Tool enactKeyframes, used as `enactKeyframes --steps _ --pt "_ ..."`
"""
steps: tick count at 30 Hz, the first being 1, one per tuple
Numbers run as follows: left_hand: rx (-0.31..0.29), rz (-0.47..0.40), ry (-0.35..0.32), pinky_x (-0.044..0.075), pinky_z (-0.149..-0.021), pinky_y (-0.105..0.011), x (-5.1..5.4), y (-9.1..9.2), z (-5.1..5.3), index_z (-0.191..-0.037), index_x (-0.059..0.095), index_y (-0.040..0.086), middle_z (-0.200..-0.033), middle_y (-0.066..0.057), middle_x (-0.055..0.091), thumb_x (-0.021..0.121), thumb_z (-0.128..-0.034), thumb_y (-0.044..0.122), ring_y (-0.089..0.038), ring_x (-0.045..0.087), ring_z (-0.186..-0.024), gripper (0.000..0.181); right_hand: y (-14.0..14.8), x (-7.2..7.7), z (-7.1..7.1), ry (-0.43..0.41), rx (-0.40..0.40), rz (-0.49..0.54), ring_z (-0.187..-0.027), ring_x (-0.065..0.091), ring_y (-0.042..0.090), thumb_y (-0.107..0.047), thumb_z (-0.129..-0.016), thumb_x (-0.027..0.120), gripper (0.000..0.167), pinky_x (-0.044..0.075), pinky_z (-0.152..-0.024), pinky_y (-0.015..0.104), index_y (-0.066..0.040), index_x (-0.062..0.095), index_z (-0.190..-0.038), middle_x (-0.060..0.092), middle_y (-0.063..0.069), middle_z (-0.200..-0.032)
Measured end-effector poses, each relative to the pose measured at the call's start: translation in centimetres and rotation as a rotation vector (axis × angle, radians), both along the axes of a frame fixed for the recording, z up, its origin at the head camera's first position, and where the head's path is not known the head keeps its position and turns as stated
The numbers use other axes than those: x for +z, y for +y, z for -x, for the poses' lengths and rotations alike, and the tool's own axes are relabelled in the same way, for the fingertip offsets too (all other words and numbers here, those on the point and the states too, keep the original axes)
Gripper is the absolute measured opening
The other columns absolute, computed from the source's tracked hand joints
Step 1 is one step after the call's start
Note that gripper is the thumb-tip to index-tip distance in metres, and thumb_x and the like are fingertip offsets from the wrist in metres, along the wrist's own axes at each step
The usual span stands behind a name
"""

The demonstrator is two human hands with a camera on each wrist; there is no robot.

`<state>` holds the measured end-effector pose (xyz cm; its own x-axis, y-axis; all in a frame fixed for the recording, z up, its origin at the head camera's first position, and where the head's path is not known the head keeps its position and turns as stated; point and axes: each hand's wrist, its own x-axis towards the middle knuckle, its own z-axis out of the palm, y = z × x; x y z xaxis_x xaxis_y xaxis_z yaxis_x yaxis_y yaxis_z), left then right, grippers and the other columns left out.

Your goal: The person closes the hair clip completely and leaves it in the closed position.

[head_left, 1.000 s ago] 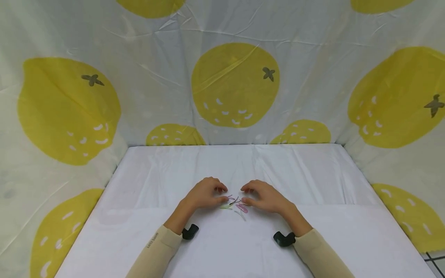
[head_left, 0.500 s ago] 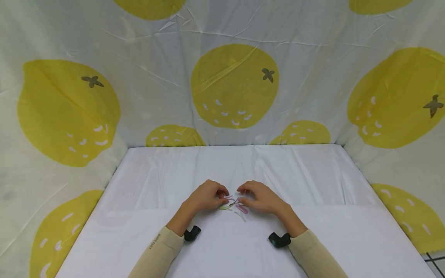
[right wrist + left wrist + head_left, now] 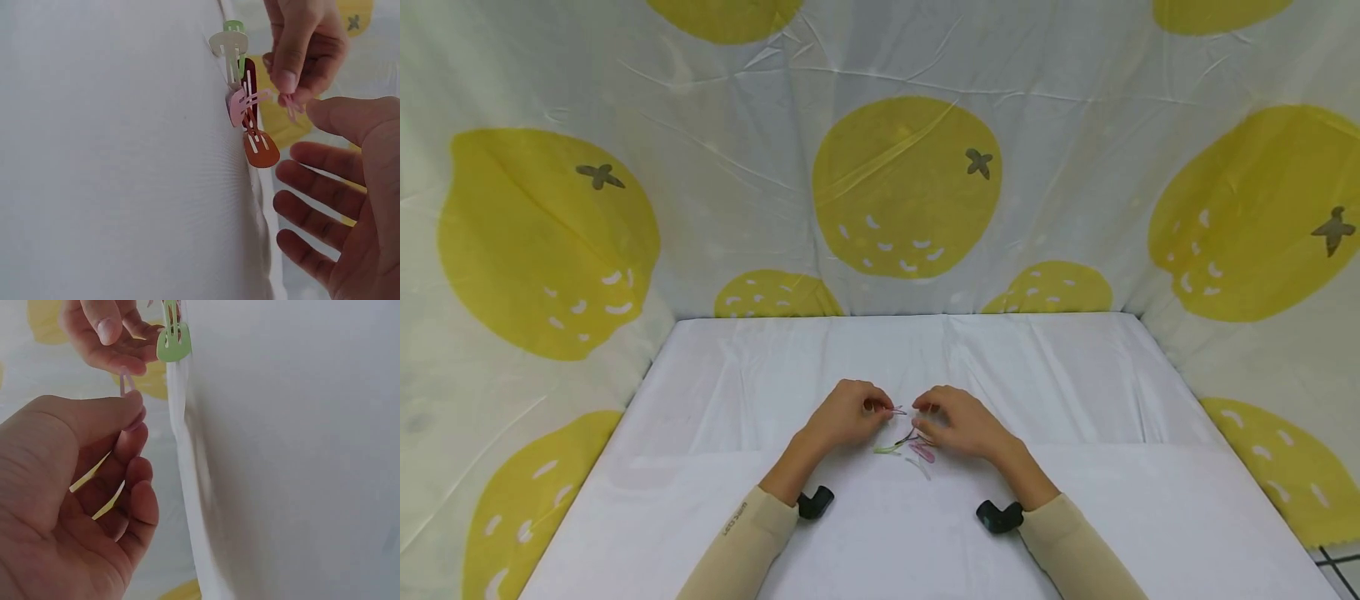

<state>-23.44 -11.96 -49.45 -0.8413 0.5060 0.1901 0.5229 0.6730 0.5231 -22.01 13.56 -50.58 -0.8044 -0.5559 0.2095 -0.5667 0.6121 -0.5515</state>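
Note:
My left hand (image 3: 852,414) pinches a small pink snap hair clip (image 3: 127,381) between thumb and forefinger, raised above the table. Its narrow end points toward my right hand (image 3: 958,423). In the right wrist view that hand's fingers (image 3: 319,203) are spread and fairly straight, and they hold nothing. Its thumb tip looks close to the held clip; whether they touch, I cannot tell. Below the hands lies a loose group of hair clips: a green one (image 3: 174,351), a whitish one (image 3: 229,44), an orange one (image 3: 262,151), a dark red one (image 3: 251,72) and another pink one (image 3: 236,109).
A white cloth covers the table (image 3: 880,533). Curtains with a yellow fruit print (image 3: 910,183) stand behind it and at both sides. A black wrist camera (image 3: 815,503) sits on the left wrist, another black camera (image 3: 1000,517) on the right.
My left hand has taken a pink hair clip from the group and lifted it slightly, away from the others. The right hand has shifted a little to the left, toward it.

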Motion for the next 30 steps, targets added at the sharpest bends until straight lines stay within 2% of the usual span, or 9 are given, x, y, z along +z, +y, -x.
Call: enactKeyframes --steps 6,14,19,24,30 --pt "0.039 -0.06 0.02 0.05 -0.076 -0.026 0.4 0.5 0.8 -0.095 0.081 0.021 -0.081 0.013 0.068 0.077 -0.0933 0.023 -0.013 0.062 -0.083 0.005 -0.3 0.3 0.4 -0.009 -0.064 0.012 -0.097 0.063 0.012 -0.034 -0.098 0.069 0.024 0.053 -0.088 0.036 -0.016 0.074 -0.114 0.071 -0.008 -0.106" --pt "0.038 -0.151 0.073 0.048 -0.077 -0.029 0.8 1.9 1.5 -0.093 0.082 0.018 -0.081 0.007 0.067 0.079 -0.0924 0.026 -0.021 0.064 -0.083 0.009 -0.7 0.6 1.3 0.02 -0.118 0.054 -0.095 0.064 0.012 -0.035 -0.098 0.07 0.021 0.054 -0.087 0.037 -0.019 0.076 -0.111 0.073 -0.008 -0.103" --pt "0.047 -0.172 0.073 0.049 -0.077 -0.029 1.0 2.5 1.5 -0.095 0.081 0.02 -0.079 0.01 0.068 0.079 -0.0923 0.025 -0.017 0.062 -0.082 0.006 -0.9 0.7 1.6 0.028 -0.126 0.099 -0.095 0.067 0.013 -0.033 -0.1 0.068 0.02 0.055 -0.088 0.036 -0.018 0.076 -0.111 0.075 -0.006 -0.106" --pt "0.047 -0.19 0.075 0.053 -0.078 -0.031 1.1 2.9 1.6 -0.096 0.081 0.021 -0.081 0.012 0.072 0.078 -0.093 0.026 -0.01 0.062 -0.081 0.007 -1.1 0.7 1.8 0.054 -0.133 0.16 -0.091 0.068 0.013 -0.025 -0.101 0.068 0.016 0.057 -0.083 0.037 -0.014 0.077 -0.109 0.076 -0.002 -0.104" --pt "0.057 -0.207 0.082 0.053 -0.075 -0.028 0.8 3.1 1.7 -0.095 0.081 0.02 -0.081 0.011 0.074 0.079 -0.0925 0.028 -0.01 0.064 -0.078 0.009 -1.4 0.8 1.9 0.105 -0.165 0.19 -0.087 0.068 0.013 -0.021 -0.099 0.07 0.014 0.057 -0.079 0.034 -0.012 0.076 -0.108 0.075 -0.001 -0.099"
